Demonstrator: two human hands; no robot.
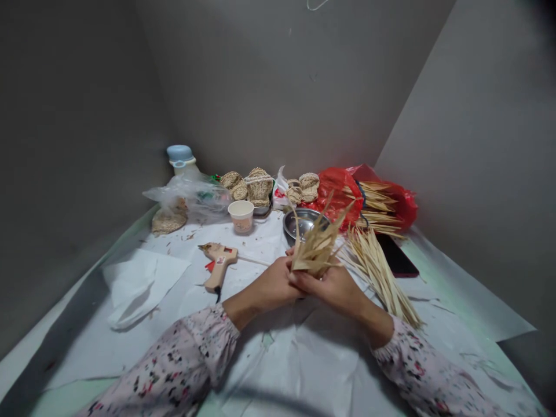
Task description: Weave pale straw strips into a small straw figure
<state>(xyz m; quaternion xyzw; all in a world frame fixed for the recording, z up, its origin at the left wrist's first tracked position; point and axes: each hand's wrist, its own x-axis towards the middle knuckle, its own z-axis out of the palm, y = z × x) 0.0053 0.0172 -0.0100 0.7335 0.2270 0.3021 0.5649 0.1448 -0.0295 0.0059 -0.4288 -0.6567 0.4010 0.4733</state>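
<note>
A bunch of dry, straw-coloured leaf strips stands up between my two hands, its loose ends splayed upward. My left hand closes round its base from the left. From the right, my right hand grips it with the thumb lying across the front. The fingers behind the bunch are partly hidden. Just beyond the strips sits a steel bowl, partly covered by them. More long dry strips lie in a sheaf right of my right hand. A glue gun rests left of my left hand.
A paper cup stands behind the glue gun. Woven straw pieces, a clear plastic bag and a blue-lidded bottle line the back. Red bags of strips and a dark phone are at right. White paper lies left.
</note>
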